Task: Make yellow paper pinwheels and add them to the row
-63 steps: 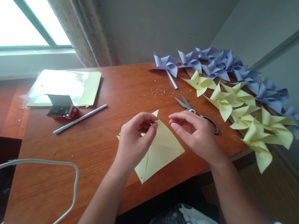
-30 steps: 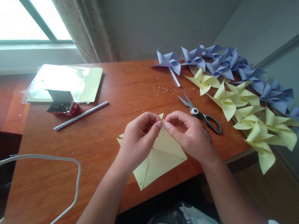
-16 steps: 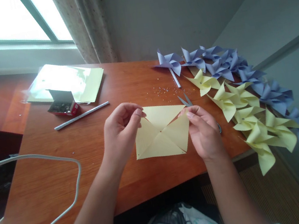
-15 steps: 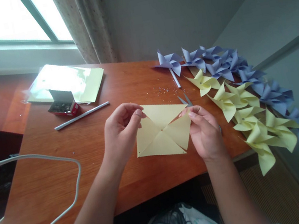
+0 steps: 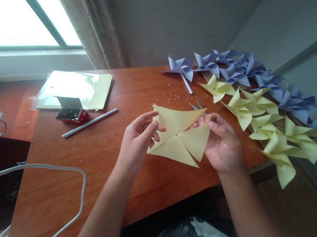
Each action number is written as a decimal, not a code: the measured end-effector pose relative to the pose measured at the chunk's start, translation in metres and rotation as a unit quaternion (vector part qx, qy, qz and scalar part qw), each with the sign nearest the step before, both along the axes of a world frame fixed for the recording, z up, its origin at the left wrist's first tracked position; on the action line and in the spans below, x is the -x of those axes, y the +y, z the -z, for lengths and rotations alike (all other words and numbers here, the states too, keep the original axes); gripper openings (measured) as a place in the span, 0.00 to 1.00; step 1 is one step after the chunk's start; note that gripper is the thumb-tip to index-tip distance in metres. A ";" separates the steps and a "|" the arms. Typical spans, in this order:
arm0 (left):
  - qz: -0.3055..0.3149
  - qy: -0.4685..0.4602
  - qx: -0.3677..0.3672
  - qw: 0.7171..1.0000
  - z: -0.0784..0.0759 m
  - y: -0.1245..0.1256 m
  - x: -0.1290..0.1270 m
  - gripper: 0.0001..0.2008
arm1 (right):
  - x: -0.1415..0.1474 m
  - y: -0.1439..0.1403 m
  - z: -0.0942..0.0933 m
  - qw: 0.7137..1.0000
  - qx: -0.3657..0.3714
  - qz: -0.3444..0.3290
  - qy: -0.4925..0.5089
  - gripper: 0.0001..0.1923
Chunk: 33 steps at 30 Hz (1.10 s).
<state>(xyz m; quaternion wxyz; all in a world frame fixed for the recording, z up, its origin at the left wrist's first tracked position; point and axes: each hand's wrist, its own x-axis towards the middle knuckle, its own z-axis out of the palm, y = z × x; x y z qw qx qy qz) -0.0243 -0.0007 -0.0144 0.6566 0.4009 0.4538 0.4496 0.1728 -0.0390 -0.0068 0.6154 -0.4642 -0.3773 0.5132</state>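
Note:
A square of pale yellow paper (image 5: 187,117), slit in from its corners, is held up above the tabletop. Tiny holes show at its centre and near a lower corner. My right hand (image 5: 223,142) pinches one right-hand corner flap between thumb and fingers. At the paper's left side is my left hand (image 5: 140,138), its fingers apart and overlapping the sheet; whether they touch it is hard to see. Behind my right hand, grey scissors (image 5: 195,106) lie partly hidden, with only the blades showing.
Yellow pinwheels (image 5: 241,110) and purple pinwheels (image 5: 182,67) line the table's right side. An open small box (image 5: 72,112), a rolled paper stick (image 5: 90,123) and a stack of paper (image 5: 102,89) lie at the back left. A white cable (image 5: 82,193) loops over the left edge.
My left fingers have spread from their pinch and moved right over the sheet. The paper has lifted and tilted, its slits gaping wider. My right hand still grips its flap.

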 end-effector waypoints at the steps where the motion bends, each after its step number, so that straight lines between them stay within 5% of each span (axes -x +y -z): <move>1: 0.003 -0.020 0.010 1.000 0.000 0.000 0.000 0.20 | 0.001 0.000 -0.001 1.000 -0.001 -0.006 0.023 0.04; 11: -0.068 -0.131 0.056 0.987 -0.003 0.002 -0.002 0.11 | 0.006 -0.004 0.005 0.996 0.002 0.003 0.087 0.02; 16: -0.127 -0.075 -0.004 0.989 0.000 0.002 -0.001 0.10 | 0.004 -0.004 0.017 0.995 0.065 0.039 0.063 0.04; 24: -0.126 0.025 -0.075 0.989 0.002 0.001 0.000 0.09 | -0.002 -0.009 0.026 0.990 0.136 -0.022 -0.044 0.09; 27: -0.117 0.095 -0.105 0.983 -0.001 0.000 -0.002 0.09 | -0.009 -0.011 0.031 0.983 0.127 -0.035 -0.127 0.08; 33: -0.125 0.213 -0.160 0.956 0.000 -0.002 -0.004 0.07 | -0.027 -0.006 0.035 0.961 0.038 0.062 -0.267 0.10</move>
